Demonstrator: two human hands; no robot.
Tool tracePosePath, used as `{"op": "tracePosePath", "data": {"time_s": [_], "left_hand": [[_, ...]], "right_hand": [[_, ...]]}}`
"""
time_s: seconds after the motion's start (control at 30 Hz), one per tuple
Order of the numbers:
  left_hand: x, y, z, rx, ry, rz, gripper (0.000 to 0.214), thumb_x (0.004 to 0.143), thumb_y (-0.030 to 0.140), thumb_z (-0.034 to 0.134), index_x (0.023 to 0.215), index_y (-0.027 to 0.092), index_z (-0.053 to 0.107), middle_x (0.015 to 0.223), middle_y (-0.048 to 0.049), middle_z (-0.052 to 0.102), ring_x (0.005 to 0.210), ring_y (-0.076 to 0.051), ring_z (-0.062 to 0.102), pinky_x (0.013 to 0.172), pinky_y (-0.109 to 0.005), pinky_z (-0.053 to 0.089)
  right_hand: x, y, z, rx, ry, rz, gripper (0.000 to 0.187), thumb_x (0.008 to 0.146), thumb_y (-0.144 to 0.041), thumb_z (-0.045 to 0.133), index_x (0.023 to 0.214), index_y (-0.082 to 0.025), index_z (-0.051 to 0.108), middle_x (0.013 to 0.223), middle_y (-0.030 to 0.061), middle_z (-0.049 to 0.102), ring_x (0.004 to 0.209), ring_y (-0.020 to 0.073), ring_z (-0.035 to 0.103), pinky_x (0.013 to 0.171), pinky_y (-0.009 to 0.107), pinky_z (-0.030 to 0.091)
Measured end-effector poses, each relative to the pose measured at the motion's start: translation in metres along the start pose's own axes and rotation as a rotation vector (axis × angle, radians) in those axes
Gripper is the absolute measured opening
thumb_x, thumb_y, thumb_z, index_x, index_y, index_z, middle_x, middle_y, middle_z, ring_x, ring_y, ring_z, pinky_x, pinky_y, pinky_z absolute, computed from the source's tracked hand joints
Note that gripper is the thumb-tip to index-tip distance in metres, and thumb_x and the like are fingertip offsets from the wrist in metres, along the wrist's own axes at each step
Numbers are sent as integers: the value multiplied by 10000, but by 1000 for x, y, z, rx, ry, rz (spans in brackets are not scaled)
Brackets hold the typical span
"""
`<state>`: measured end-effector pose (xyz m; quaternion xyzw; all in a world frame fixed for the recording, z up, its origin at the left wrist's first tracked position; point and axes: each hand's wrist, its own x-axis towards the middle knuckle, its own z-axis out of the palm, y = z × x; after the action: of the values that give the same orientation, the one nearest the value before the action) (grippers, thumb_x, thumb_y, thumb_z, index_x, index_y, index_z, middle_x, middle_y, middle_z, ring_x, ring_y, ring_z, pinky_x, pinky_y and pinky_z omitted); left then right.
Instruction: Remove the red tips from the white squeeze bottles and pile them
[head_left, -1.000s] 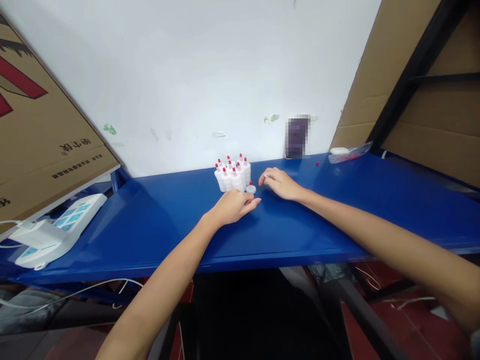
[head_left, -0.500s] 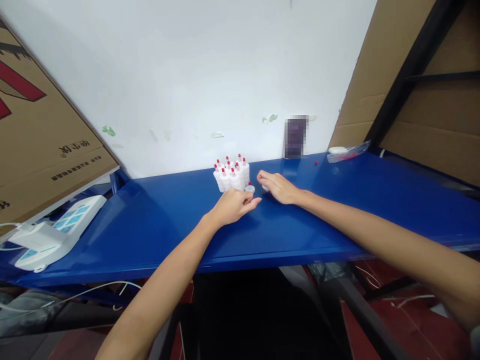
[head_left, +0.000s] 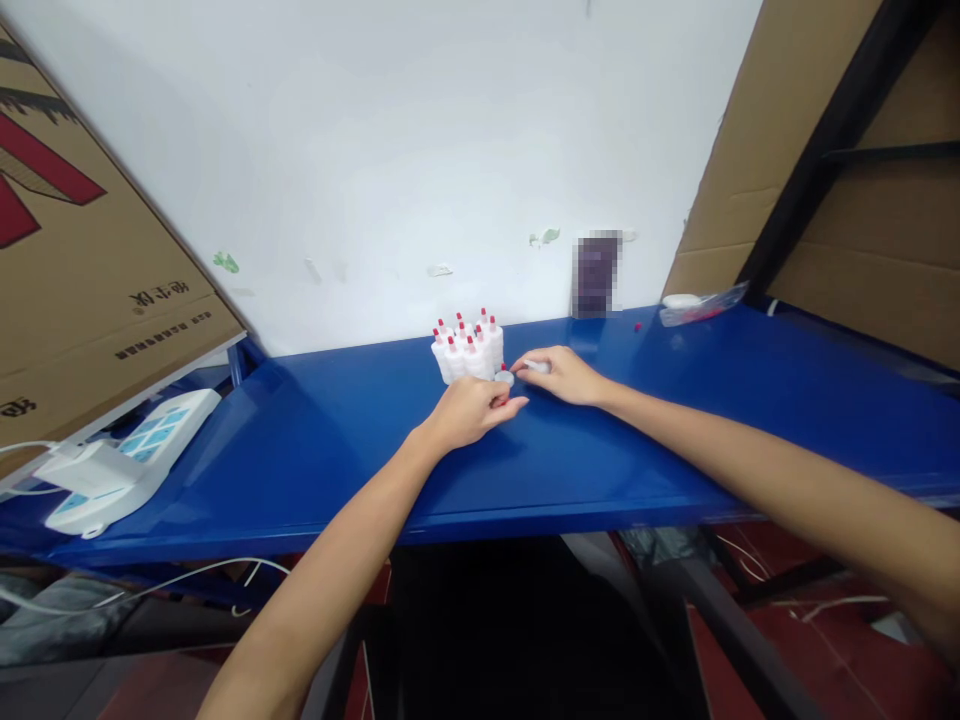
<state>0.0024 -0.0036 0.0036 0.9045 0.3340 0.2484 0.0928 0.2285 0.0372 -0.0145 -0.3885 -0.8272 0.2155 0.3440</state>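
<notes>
On the blue table [head_left: 337,440], several small white squeeze bottles [head_left: 469,355] with red tips stand upright in a tight group. Just in front of them is my left hand [head_left: 472,408], its fingers curled and its thumb stretched to the right; what lies inside the fingers is hidden. A pale round piece [head_left: 505,379] shows at its fingertips, with a small red tip [head_left: 503,367] directly behind. To the right, my right hand [head_left: 559,374] is closed on a small white cylindrical piece [head_left: 536,367], partly covered by the fingers. The two hands are apart.
A white power strip [head_left: 142,455] with a plugged-in adapter lies at the left. By the wall stands a dark blurred panel [head_left: 596,275]. A red cap [head_left: 638,327] and a clear plastic bag [head_left: 705,304] are at the back right. Cardboard [head_left: 90,260] flanks the table.
My right hand has turned slightly, so more of the white piece in its fingers shows. My left hand has stayed nearly in place. The whole view has shifted a little.
</notes>
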Motion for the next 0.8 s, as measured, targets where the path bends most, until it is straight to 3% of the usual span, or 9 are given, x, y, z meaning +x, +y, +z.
{"op": "tracePosePath", "data": {"time_s": [0.17,0.37,0.5,0.8], "left_hand": [[0,-3,1,32,20,30,488,992,477,524,621,177,418,546,44,424,516,-89,348,560,-259,244],[-1,-4,-1,156,87,139,477,1036,472,453,666,173,493,597,7,522,552,-106,429,576,-260,275],[-1,-4,-2,231,156,214,483,1050,469,431,682,174,529,604,-10,552,566,-118,485,586,-267,299],[0,-4,2,312,328,424,384,1051,368,472,739,168,571,605,11,597,519,-99,519,524,-237,311]], "right_hand": [[-4,-10,2,-117,-39,-68,215,850,-268,508,869,-183,704,864,31,720,787,187,629,776,304,430],[-6,-37,-1,127,-176,-249,272,910,-315,368,700,-206,505,791,27,556,718,171,508,713,309,397],[-6,-44,-1,186,-176,-241,365,969,-373,313,668,-217,448,703,4,489,658,156,447,666,306,357],[-9,-44,0,47,-195,-268,420,974,-467,396,663,-196,474,679,-1,534,647,141,431,644,292,291]]}}
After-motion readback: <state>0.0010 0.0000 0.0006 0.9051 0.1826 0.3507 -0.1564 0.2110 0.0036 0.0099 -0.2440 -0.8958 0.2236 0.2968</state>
